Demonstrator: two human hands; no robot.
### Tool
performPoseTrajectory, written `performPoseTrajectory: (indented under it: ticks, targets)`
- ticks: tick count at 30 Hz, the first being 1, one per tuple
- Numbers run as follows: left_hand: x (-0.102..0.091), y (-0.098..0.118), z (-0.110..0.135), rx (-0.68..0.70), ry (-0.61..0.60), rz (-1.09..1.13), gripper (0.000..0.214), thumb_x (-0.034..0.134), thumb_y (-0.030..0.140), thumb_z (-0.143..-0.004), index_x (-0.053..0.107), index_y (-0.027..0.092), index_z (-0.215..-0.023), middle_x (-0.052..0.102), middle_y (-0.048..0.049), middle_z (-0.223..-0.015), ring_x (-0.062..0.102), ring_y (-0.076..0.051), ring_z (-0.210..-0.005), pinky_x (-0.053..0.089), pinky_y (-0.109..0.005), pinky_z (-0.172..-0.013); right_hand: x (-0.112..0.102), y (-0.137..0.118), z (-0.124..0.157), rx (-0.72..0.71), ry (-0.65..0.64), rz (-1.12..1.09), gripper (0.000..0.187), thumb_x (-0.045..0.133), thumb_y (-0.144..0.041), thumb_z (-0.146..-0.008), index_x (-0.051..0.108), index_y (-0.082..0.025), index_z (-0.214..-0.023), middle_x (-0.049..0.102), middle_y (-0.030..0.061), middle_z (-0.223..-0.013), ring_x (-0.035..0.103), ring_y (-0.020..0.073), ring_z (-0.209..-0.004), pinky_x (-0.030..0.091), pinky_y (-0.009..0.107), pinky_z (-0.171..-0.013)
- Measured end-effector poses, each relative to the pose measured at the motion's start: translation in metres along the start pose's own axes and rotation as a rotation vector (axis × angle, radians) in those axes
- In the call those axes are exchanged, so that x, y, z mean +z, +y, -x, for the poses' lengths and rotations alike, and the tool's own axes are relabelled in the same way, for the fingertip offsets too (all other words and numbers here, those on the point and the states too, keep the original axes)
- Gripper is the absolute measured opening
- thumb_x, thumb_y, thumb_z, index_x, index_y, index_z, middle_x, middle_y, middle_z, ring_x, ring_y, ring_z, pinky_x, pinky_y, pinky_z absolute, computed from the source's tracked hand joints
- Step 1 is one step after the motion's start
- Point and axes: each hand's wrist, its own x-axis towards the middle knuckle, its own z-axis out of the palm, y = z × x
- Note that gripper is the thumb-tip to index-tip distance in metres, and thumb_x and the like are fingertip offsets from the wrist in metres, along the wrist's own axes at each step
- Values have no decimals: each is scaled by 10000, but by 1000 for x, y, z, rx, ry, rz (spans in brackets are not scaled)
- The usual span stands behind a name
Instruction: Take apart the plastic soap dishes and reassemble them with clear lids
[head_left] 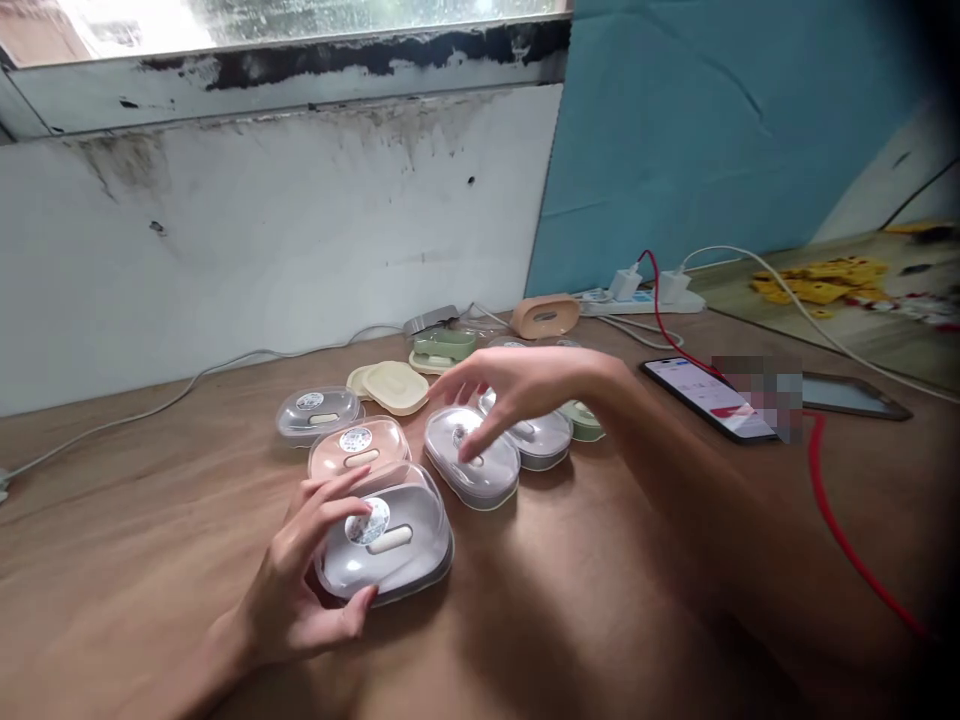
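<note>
My left hand (311,570) grips a grey soap box (409,570) with a clear lid and a round white sticker. Its fingers rest on the lid and its thumb presses the near edge. Over the group of boxes reaches my right hand (517,385), fingers apart and holding nothing. Below its thumb lies another grey soap box (487,480) with a clear lid; whether they touch I cannot tell. A peach soap box (375,440) sits just behind the left hand's box. One more lidded grey box (544,440) is partly hidden by my right hand.
Farther back are a lidded grey box (315,415), cream trays (394,385), a green piece (442,345) and a peach shell (546,316). A power strip (645,300), a phone (705,395) and a red cable (832,515) occupy the right side. A white wall (300,240) bounds the table.
</note>
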Motion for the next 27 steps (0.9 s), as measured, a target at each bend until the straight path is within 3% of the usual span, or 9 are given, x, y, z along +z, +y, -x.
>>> performPoseTrajectory:
  ticks: [4, 7, 11, 15, 21, 27]
  targets:
    - [-1, -3, -3, 86, -126, -41, 603, 675, 225, -827, 537, 238, -1415, 452, -170, -1570, 457, -407, -1416, 433, -606, -1117, -16, 44, -3, 148, 155, 4, 723, 747, -626, -796, 649, -172, -1350, 738, 129, -1183, 703, 267, -997, 543, 353, -797]
    - [-2, -4, -5, 126, -159, -2, 605, 654, 229, -859, 525, 219, -1450, 435, -181, -1578, 446, -408, -1436, 433, -630, -1129, -19, 71, -12, 235, 208, 35, 634, 721, -609, -819, 684, -181, -1285, 750, 121, -1152, 706, 259, -964, 529, 331, -771]
    - [-3, -6, -4, 155, -203, 27, 629, 687, 267, -877, 505, 180, -1473, 406, -212, -1579, 435, -408, -1454, 431, -640, -1153, -19, 95, -22, 312, 276, 158, 507, 691, -557, -844, 727, -205, -1206, 751, 88, -1134, 694, 247, -962, 494, 299, -741]
    - [-3, -9, -2, 202, -211, -72, 621, 671, 343, -929, 492, 180, -1501, 381, -205, -1606, 423, -400, -1474, 478, -600, -1142, -19, 112, -27, 378, 403, 260, 460, 654, -459, -865, 723, -157, -1205, 723, 133, -1153, 662, 293, -1026, 467, 326, -773]
    - [-8, -14, -4, 379, -236, -321, 752, 648, 604, -926, 509, 142, -1502, 390, -225, -1615, 436, -411, -1468, 522, -577, -1116, -14, 122, -36, 349, 424, 299, 401, 660, -424, -868, 734, -165, -1165, 722, 127, -1152, 656, 289, -1046, 464, 328, -806]
    - [-6, -13, -7, 463, -117, -373, 635, 670, 545, -934, 606, 113, -1395, 420, -225, -1596, 525, -362, -1414, 559, -490, -1103, -6, 100, -49, 257, 421, 268, 376, 659, -433, -889, 723, -189, -1168, 716, 116, -1184, 667, 248, -1034, 486, 303, -811]
